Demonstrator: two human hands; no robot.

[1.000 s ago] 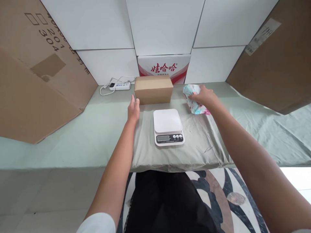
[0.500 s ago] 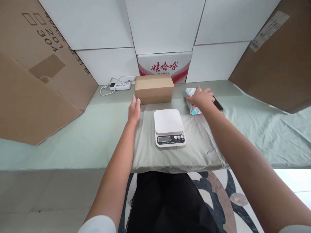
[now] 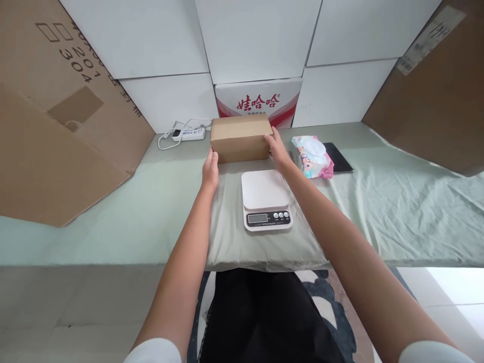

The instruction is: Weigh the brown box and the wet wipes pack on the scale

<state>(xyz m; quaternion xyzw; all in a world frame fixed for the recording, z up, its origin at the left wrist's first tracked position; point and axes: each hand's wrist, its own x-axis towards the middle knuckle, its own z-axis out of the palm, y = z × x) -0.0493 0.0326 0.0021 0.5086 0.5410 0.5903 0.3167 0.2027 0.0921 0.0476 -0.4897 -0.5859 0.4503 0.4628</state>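
Flanking the cardboard box (image 3: pixel 240 139), lying crosswise, both hands seemingly open against its ends.

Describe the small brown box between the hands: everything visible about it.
The cardboard box is a small, plain brown carton, closed, with no print showing on its top or front. It lies flat and level on the green cloth, long side toward the camera, just behind the white scale and in front of a red-and-white carton. The left hand touches its left end, the right hand its right end.
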